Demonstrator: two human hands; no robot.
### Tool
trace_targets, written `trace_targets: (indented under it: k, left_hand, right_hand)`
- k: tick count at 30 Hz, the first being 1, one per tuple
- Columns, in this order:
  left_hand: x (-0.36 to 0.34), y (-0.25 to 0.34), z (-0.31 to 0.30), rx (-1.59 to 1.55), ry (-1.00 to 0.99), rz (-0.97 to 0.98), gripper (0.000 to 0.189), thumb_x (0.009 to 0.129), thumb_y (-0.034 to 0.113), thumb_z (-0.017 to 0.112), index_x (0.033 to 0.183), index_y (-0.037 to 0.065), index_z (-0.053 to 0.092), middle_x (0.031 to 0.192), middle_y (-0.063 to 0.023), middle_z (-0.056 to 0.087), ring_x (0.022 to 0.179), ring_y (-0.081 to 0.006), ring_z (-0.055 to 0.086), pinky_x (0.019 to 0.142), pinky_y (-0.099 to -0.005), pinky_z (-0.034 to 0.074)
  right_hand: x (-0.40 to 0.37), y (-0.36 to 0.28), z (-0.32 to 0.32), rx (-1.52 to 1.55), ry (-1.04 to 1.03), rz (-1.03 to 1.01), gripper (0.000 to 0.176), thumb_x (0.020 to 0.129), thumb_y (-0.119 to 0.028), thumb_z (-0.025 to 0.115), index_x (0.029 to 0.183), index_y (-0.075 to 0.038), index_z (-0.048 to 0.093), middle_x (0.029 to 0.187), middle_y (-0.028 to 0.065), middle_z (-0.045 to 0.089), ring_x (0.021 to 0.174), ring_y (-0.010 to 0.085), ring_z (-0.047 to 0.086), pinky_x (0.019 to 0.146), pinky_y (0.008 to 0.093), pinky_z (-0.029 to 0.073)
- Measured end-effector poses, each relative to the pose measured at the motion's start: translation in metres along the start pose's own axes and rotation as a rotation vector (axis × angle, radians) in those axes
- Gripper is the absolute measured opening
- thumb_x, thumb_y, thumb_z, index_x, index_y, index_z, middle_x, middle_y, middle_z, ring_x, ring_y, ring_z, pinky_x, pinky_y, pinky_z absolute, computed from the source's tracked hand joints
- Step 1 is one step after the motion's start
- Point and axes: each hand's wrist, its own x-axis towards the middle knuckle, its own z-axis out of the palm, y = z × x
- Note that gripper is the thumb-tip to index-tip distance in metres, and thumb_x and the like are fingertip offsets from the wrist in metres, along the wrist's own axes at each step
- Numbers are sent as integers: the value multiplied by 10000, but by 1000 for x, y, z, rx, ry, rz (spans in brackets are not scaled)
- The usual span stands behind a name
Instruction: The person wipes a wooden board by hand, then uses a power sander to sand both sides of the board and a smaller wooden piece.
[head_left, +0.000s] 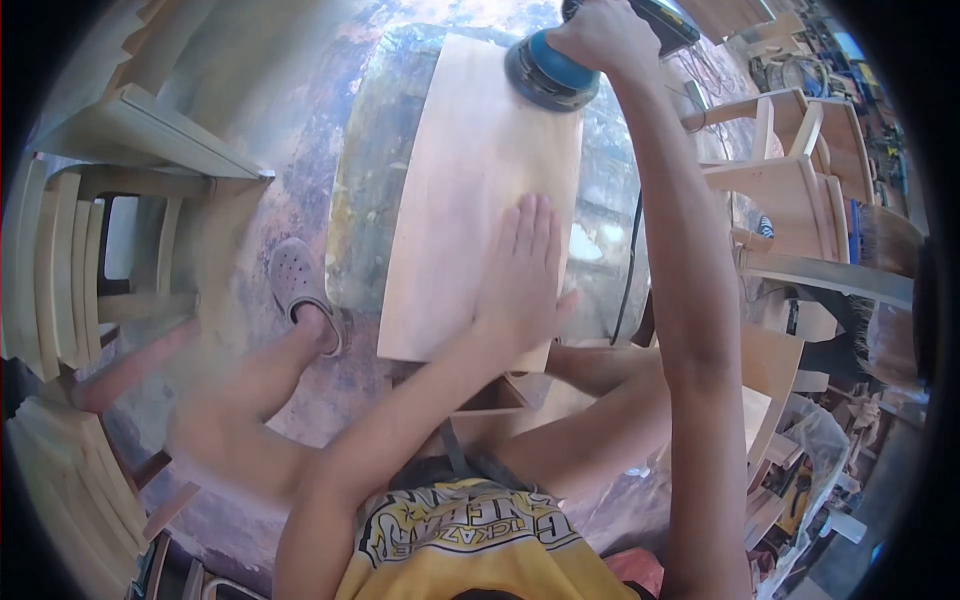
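Note:
A pale wooden board (450, 200) lies lengthwise in front of me on a worn, paint-stained work surface (360, 200). My left hand (525, 265) rests flat on the board's near right part, fingers stretched out and holding nothing. At the far right end of the board, my right hand (610, 40) is closed around a blue power sander (555, 72). The sander's round pad sits on the board by its far right edge. Part of the sander's body is hidden under my hand.
Wooden chair frames (150, 140) stand at the left, with stacked wooden pieces (70, 500) below them. More wooden frames (800, 200) are on the right. A black cable (630, 270) hangs beside the work surface. Clutter and a plastic bag (815, 450) lie at the lower right.

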Motion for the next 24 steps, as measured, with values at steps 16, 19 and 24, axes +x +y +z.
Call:
trace_targets:
  k: [16,19,24]
  left_hand:
    - [-160,19,-9,-234,11,3,695,898,183,638,1493,-87,401,1560,-289,391,1512,-404,317,1243,-509,272]
    - [-201,-7,12,-504,300,34,592,915,98,601,1456,-85,446,1556,-261,421,1487,-370,374,1215,-493,331]
    - [-190,-11,14,-1269,829,-672,468,945,89,579,1372,-82,493,1457,-219,515,1400,-315,476,1165,-453,383]
  right_hand:
    - [-111,-61,-14,128,128,-201,308,783,-193,619,1082,-119,635,974,277,634,859,498,650,720,574,526]
    - [-151,-69,-25,200,28,-219,293,772,-180,623,1057,-117,630,960,282,625,861,498,643,727,570,525]
    - [-145,-65,-20,175,66,-169,274,758,-163,624,1026,-107,632,960,293,617,854,506,644,748,572,528]
